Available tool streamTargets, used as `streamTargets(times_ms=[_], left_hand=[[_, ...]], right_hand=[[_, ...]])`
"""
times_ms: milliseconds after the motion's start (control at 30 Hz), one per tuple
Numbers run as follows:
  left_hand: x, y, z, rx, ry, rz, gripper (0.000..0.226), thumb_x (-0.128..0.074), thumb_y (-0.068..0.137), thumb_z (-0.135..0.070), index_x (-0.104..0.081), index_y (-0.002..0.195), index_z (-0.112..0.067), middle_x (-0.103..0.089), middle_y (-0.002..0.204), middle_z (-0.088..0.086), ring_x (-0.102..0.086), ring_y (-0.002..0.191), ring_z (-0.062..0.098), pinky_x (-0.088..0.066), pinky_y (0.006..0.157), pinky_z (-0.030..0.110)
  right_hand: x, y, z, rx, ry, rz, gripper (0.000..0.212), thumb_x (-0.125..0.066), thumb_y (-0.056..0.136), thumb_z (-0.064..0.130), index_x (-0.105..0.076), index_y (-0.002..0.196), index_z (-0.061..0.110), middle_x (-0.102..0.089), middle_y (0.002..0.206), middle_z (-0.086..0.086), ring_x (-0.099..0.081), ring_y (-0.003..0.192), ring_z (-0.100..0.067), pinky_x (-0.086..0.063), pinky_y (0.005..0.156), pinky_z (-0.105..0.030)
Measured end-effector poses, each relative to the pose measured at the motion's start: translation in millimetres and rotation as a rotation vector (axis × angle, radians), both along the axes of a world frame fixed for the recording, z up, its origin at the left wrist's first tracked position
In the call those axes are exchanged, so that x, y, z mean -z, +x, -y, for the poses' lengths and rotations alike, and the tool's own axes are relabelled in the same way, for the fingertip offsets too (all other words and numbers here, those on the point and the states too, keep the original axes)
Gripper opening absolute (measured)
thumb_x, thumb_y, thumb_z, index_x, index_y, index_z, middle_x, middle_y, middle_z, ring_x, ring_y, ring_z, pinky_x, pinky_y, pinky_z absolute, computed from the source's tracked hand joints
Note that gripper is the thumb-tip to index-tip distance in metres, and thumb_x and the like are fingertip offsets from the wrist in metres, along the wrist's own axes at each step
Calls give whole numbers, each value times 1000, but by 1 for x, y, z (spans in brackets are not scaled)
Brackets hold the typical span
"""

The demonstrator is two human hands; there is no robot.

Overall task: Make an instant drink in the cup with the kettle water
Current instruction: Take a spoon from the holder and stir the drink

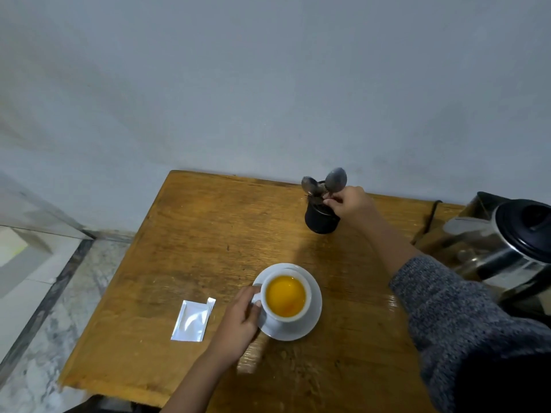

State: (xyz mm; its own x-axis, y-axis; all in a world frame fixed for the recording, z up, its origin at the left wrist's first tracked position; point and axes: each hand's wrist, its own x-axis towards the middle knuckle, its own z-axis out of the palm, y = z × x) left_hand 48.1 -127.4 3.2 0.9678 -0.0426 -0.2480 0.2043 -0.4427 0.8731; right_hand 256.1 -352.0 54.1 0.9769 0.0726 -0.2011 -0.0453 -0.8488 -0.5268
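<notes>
A white cup full of orange liquid stands on a white saucer near the middle of the wooden table. My left hand grips the cup's handle from the left. At the back of the table, my right hand pinches the handle of a metal spoon standing bowl-up in a black holder. A second spoon stands in the same holder. The steel kettle with a black lid sits at the right edge.
A torn silver sachet lies flat to the left of the saucer. The wooden table butts against a grey wall. A dark cord runs behind the kettle. Tiled floor lies to the left.
</notes>
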Motion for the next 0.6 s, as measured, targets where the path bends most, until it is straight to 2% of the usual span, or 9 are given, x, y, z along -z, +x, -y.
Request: streamTargets(times_ms=[167,267,333,400,467,533,600], left_hand=[[0,0,1,-11,30,4,27,-43,94,-15,-51,113,-34,-55,112,-8,-52,102,-2,-36,74,-1],[0,-1,2,-20,40,-5,25,-43,94,-16,-55,114,-25,-57,110,-3,-53,98,3,-36,73,3],[-2,-3,3,-14,17,-11,24,-42,94,-17,-56,113,-25,-56,111,-2,-53,100,5,-36,75,8],[-2,-2,3,-13,3,-25,25,-42,95,-18,-55,114,-24,-56,114,-1,-53,103,8,-39,77,16],[-3,-4,3,-14,15,-21,25,-41,95,-16,-55,115,-22,-56,115,2,-52,105,13,-39,79,22],[-4,-5,5,-23,28,-6,26,-41,94,-13,-54,116,-19,-55,116,3,-51,106,16,-37,83,26],[-4,-5,5,-32,37,-14,28,-40,94,-13,-53,119,-17,-54,118,4,-50,108,18,-36,86,28]], right_hand=[[-5,-10,-2,104,120,30,29,-58,87,34,-67,102,10,-69,96,-13,-64,88,-28,-54,78,-41],[-27,-26,-2,64,132,133,25,-53,91,33,-68,104,18,-67,95,-5,-62,86,-22,-52,74,-36],[-46,-40,-3,8,217,225,21,-51,92,31,-68,104,26,-67,98,1,-60,89,-17,-51,76,-32],[-64,-54,-5,-107,255,227,19,-50,92,33,-67,101,30,-65,99,6,-58,91,-11,-48,75,-26],[-78,-74,-6,-346,55,239,20,-49,92,36,-67,96,29,-63,95,8,-56,87,-9,-41,68,-20],[-84,-93,-10,-580,-172,268,21,-47,91,36,-63,89,23,-63,91,5,-57,81,-12,-41,62,-26],[-83,-112,-14,-694,-217,201,19,-44,92,33,-57,83,21,-61,83,3,-55,74,-14,-42,61,-30]])
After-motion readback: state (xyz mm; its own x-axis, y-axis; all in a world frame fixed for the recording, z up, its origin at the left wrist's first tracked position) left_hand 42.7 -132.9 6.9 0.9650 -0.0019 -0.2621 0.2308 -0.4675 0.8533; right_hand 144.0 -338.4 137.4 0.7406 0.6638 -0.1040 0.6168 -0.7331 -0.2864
